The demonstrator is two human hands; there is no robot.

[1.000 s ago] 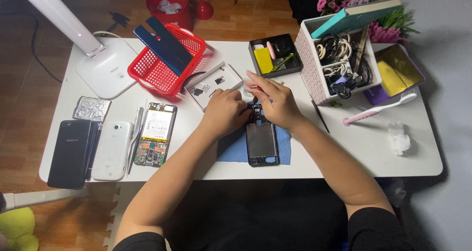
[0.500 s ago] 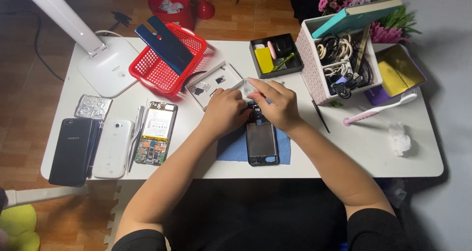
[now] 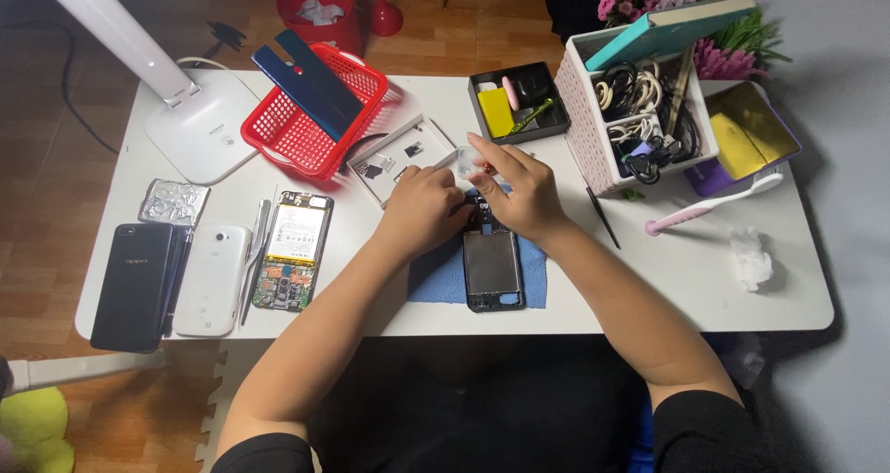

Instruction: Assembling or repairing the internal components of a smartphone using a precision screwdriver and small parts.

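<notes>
Hands at the top end of an opened phone

Opened phone (image 3: 492, 267) flat on a blue cloth (image 3: 436, 278), near the front edge of the white table (image 3: 686, 269), long axis running away from the body. Left hand (image 3: 423, 211) curled over the phone's far left corner, fingers bent, pressing down at the frame. Right hand (image 3: 517, 187) cupped over the far right corner, index finger stretched out toward a small white tray (image 3: 400, 158) just beyond, thumb and other fingers pinched narrow. Possibly a small reddish tool tip or part between those fingertips, too small to tell for sure. Lower two thirds of the phone showing clear below both hands, top end hidden under them.

Off to the left: second dismantled phone (image 3: 294, 249) with battery and green board exposed, tweezers (image 3: 252, 250) just beside it, then a white phone (image 3: 213, 278) and a black phone (image 3: 134, 286) side by side, crumpled foil piece (image 3: 173, 202) behind those. Red basket (image 3: 311, 125) at the back with a dark blue back cover (image 3: 309, 82) leaning across it, white lamp base (image 3: 199, 134) next to that. Black parts tray (image 3: 514, 102) behind the hands, pink-dotted organiser box (image 3: 593, 139) full of cables to the right, pink toothbrush (image 3: 709, 206) and a crumpled tissue (image 3: 749, 255) further right.
</notes>
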